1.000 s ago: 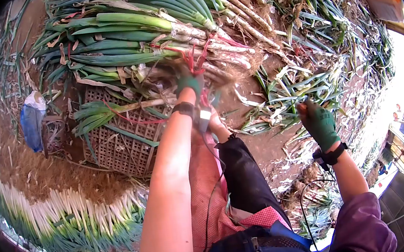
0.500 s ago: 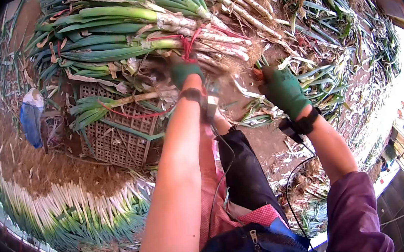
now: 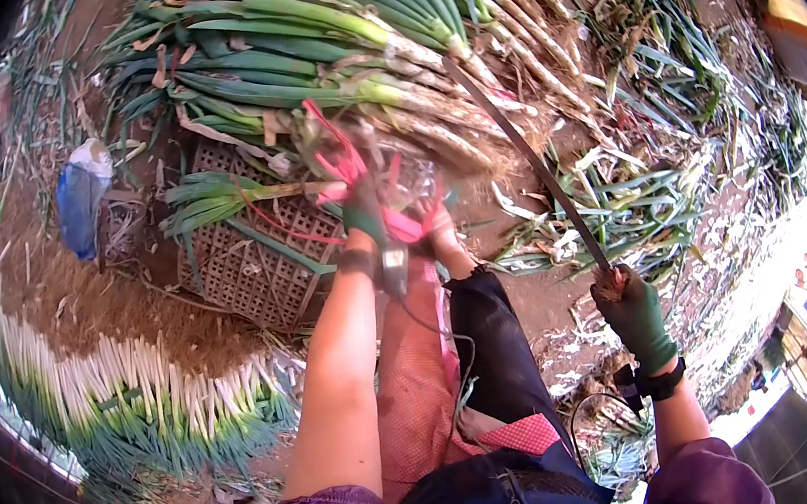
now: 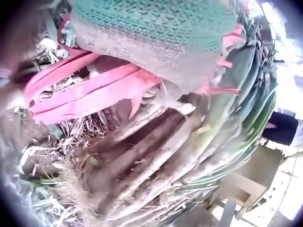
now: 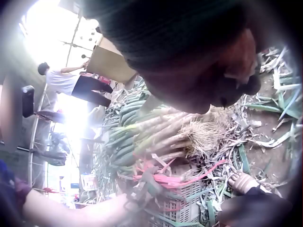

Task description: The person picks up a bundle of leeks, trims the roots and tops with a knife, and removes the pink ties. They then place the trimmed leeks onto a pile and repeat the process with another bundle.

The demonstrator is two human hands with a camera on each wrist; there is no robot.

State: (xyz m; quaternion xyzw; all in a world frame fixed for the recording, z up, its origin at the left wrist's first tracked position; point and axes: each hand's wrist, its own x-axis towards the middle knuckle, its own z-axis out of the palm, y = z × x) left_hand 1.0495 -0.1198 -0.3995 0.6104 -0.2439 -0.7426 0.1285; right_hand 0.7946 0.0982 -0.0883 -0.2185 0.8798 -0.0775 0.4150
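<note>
My left hand (image 3: pixel 364 215), in a green-and-grey glove, grips a pink plastic strap (image 4: pixel 90 97) whose ends stick out around it. Just beyond lies a bunch of leeks (image 3: pixel 405 101), muddy white stalks and roots toward the right and green leaves to the left. Off to the right, my gloved right hand (image 3: pixel 638 319) holds a long, narrow knife (image 3: pixel 538 160), its blade slanting up and left toward the stalks. A single small leek (image 3: pixel 226 201) rests on an upturned plastic crate (image 3: pixel 250 276), with a red tie by it. In the right wrist view the right hand is dark and blurred.
Cut leaves (image 3: pixel 629 199) litter the soil on the right. Trimmed leeks (image 3: pixel 158 383) stand in rows at lower left, near a blue-and-white bag (image 3: pixel 84 195). A foot (image 5: pixel 246 182) is beside the crate. Another person (image 5: pixel 71 85) stands farther off.
My left hand has drawn back from the bunch with the pink strap. The right hand moved in toward the stalks, then back out to the right; the knife blade now shows plainly.
</note>
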